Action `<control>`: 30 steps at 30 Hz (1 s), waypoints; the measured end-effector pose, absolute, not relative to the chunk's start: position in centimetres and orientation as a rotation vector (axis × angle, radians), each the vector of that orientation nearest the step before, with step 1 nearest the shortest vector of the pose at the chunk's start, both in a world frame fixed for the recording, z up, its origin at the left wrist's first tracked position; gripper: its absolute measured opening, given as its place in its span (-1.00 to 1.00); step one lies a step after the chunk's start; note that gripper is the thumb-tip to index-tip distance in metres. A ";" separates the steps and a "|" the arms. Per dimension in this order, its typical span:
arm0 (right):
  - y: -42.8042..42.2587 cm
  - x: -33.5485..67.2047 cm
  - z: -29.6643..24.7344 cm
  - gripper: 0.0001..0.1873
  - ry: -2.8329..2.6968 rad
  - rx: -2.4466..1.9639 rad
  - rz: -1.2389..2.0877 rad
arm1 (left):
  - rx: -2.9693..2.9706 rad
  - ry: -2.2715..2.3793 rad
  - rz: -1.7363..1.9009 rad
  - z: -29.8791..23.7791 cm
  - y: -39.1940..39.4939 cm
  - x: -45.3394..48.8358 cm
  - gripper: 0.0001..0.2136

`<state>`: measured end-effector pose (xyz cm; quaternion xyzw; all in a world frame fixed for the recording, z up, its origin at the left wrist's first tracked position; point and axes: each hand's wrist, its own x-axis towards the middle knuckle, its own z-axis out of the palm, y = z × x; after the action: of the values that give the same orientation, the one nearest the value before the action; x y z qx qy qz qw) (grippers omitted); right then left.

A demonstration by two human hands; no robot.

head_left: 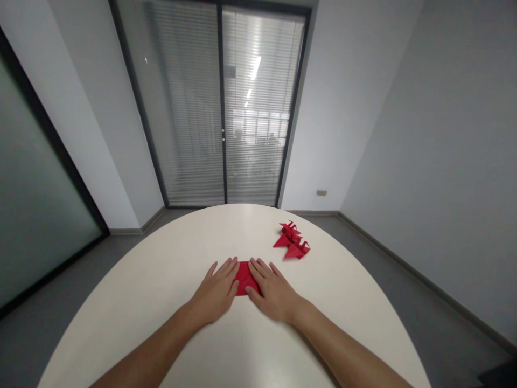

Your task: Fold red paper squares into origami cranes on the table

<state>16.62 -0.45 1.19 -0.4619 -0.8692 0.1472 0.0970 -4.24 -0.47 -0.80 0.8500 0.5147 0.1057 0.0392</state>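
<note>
A red sheet of paper (pixel 244 278) lies flat on the white table, with its left and right sides covered by my hands. My left hand (pixel 218 288) rests on its left edge, fingers stretched out and pointing away from me. On the right edge lies my right hand (pixel 272 291), fingers extended and the thumb on the paper near its lower side. Both palms face down, and neither hand grips anything. Beyond my right hand, several red folded paper cranes (pixel 291 240) sit close together.
The round white table (pixel 161 285) has a curved far edge. Behind it stand a dark-framed glass door (pixel 222 108) with blinds and pale walls (pixel 331 108). A frosted glass panel (pixel 36 178) is at the left, and grey floor (pixel 396 275) surrounds the table.
</note>
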 end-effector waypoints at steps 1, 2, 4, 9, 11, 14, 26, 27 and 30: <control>-0.4 16.7 1.2 -0.28 -2.571 -1.371 0.438 | 2.608 1.604 0.332 -0.8 -0.5 -4.2 -0.52; -0.3 16.9 1.2 -0.28 -2.572 -1.369 0.441 | 2.612 1.630 0.340 -0.7 -0.5 -4.1 -0.53; -0.2 17.2 1.3 -0.28 -2.583 -1.357 0.442 | 2.634 1.650 0.362 -0.5 -0.6 -4.0 -0.53; 0.5 18.0 1.1 -0.25 -2.595 -1.358 0.405 | 2.722 1.350 0.397 -0.4 -0.8 -4.4 -0.55; 0.9 18.2 1.2 -0.24 -2.580 -1.369 0.365 | 2.713 1.269 0.410 -0.5 -0.8 -4.5 -0.56; 1.0 18.1 1.5 -0.31 -2.552 -1.317 0.307 | 2.704 1.246 0.493 -0.4 -0.7 -4.6 -0.58; 0.3 17.3 1.7 -0.27 -2.616 -1.266 0.434 | 2.663 1.169 0.685 0.1 -0.5 -4.3 -0.57; 0.3 17.3 1.7 -0.25 -2.609 -1.273 0.433 | 2.664 1.181 0.652 0.1 -0.6 -4.3 -0.55; 0.4 17.2 1.5 -0.19 -2.591 -1.295 0.426 | 2.667 1.217 0.593 0.0 -0.6 -4.3 -0.54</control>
<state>17.19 0.37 1.54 -0.4399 -0.8799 0.1446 0.1069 -4.32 -0.55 0.04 0.8891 0.4058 0.1978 0.0753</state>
